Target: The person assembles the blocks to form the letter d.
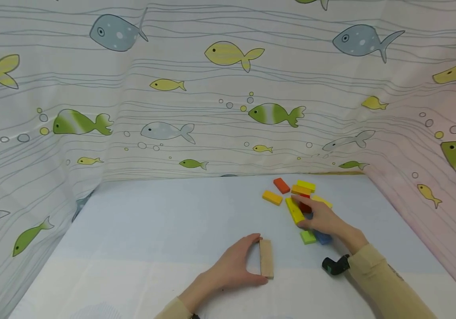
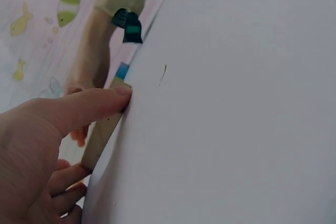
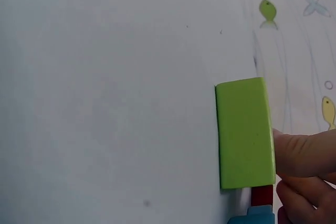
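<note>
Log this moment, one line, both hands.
left hand: holds wood block by ends | right hand: holds yellow block | green block: on table

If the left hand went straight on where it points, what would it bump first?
Probably the light green rectangular block, past the plain wooden oblong block it pinches, though its exact line is uncertain.

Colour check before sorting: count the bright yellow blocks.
3: one yellow block gripped by the right hand, another behind an orange block, a third just beyond that hand; more may be hidden.
</note>
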Demonstrator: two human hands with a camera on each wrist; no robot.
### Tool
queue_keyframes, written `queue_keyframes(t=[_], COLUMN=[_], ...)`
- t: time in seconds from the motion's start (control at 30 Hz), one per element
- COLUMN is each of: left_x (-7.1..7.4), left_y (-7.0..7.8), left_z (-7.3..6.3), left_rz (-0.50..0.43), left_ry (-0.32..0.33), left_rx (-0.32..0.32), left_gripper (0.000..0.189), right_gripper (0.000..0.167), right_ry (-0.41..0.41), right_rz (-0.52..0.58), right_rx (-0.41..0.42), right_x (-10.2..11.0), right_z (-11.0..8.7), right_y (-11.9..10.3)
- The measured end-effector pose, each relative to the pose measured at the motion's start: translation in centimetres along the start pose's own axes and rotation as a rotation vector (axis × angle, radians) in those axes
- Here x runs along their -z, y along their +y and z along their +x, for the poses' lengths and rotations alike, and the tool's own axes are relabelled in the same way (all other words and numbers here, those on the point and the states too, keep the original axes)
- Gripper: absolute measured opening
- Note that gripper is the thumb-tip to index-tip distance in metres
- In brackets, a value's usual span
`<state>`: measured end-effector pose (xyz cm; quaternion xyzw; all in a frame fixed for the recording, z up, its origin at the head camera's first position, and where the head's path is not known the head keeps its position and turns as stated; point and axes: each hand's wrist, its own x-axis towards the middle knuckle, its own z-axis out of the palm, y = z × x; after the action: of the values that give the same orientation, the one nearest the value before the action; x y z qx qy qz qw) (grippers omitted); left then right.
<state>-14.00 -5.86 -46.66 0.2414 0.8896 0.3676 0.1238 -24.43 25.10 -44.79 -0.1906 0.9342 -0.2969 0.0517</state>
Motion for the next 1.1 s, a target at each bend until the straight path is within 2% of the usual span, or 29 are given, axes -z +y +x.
queue_keyframes(t=[0.23, 0.53, 0.83, 1.1], left_x=[0.5, 1.2, 1.4, 1.7], left_y=[-0.3, -0.7, -0.7, -1.1], left_z=[-2.3, -4.7, -6.1, -6.4], left_rz=[0.013, 0.030, 0.041, -0.005], left_ry=[-0.013, -0.015, 0.015, 0.019], left_rx=[-0.031, -0.044, -0.048, -0.064], left_gripper=[0.099, 0.100, 0.100, 0.101], right_gripper=[0.088, 0.090, 0.092, 0.092], right_ry=[-0.020, -0.012, -0.032, -0.040], right_rz=[-0.025, -0.037, -0.020, -0.011], right_rx=[-0.043, -0.028, -0.055, -0.034], right_x=[0.0, 0.0, 0.0, 0.0], right_z=[0.3, 0.4, 0.5, 0.6], right_y=[0.1, 0.3, 0.3, 0.7])
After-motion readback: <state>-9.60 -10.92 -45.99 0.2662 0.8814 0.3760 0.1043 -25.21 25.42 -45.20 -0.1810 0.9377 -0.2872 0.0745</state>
